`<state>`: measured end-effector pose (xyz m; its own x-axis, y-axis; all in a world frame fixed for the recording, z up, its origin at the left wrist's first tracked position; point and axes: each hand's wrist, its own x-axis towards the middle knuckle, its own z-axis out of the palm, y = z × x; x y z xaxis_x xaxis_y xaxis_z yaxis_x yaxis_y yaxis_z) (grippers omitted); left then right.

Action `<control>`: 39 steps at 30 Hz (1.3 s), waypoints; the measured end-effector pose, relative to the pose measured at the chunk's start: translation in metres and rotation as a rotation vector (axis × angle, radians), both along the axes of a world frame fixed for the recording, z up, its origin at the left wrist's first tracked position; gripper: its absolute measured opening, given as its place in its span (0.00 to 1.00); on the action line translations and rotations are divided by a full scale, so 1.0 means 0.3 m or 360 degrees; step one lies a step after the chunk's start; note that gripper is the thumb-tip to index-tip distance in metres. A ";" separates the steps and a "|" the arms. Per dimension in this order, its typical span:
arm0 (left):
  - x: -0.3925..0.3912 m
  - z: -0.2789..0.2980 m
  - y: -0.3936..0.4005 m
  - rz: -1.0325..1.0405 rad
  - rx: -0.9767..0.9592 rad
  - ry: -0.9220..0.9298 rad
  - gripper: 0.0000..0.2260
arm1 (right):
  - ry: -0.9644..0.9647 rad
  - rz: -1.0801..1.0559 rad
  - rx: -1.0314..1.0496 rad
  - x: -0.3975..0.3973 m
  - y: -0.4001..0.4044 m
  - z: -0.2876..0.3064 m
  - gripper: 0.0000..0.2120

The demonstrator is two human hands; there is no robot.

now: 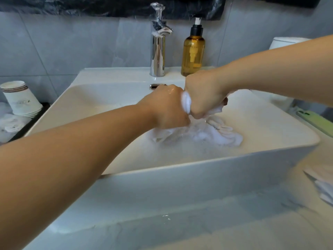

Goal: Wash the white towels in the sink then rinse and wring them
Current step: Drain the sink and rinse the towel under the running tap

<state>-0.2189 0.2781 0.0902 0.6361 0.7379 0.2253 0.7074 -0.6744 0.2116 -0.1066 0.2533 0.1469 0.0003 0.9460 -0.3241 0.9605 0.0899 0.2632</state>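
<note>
A stack of paper cups (21, 100) stood at the far left beside the white sink (198, 165). Over the basin, the left hand (167, 107) gripped a white towel (201, 134), its fingers curled round the cloth. Behind stood a chrome tap (158, 51) and an amber pump bottle (193, 49). The right hand (203, 94), touching the left, clenched the same towel, whose loose end trailed into the soapy water. A green phone (313, 121) lay on the worktop (310, 163) at right.
</note>
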 end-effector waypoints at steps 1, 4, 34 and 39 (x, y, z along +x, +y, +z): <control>-0.004 -0.001 0.005 -0.0005 0.0039 0.0005 0.09 | 0.0107 -0.0068 -0.0025 0.002 -0.003 -0.001 0.13; -0.029 0.008 0.009 0.0033 0.0139 -0.0141 0.10 | 0.0368 -0.0209 -0.0010 0.009 0.006 0.009 0.12; -0.053 0.068 -0.033 -0.0146 -0.0988 -0.1111 0.12 | -0.0897 0.1979 0.1277 0.044 0.013 0.180 0.10; -0.033 0.052 -0.027 0.0145 -0.0873 -0.1139 0.07 | -0.1205 0.1144 0.0613 -0.041 -0.013 0.180 0.09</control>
<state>-0.2287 0.2699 0.1058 0.4131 0.8988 0.1462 0.3292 -0.2971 0.8963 -0.1188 0.2495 0.2008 -0.5147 0.8429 -0.1568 0.2971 0.3469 0.8896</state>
